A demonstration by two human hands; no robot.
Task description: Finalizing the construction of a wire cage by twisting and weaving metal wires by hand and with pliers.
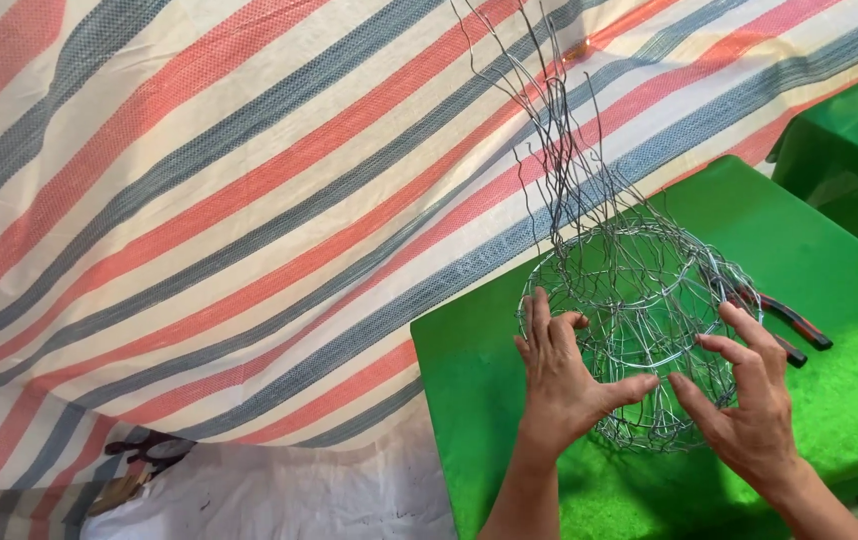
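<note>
A round woven wire basket frame lies on a green cloth-covered table, with long loose wire ends rising from its far side. My left hand presses on the frame's left side, fingers spread over the mesh. My right hand rests on the right side, fingers spread too. The two thumbs point toward each other near the frame's lower middle. Both hands touch the wire mesh; neither wraps fully round it.
Pliers with red and black handles lie on the table just right of the frame. A striped red, grey and cream tarp hangs behind and to the left. A second green surface is at upper right. Small tools lie at lower left.
</note>
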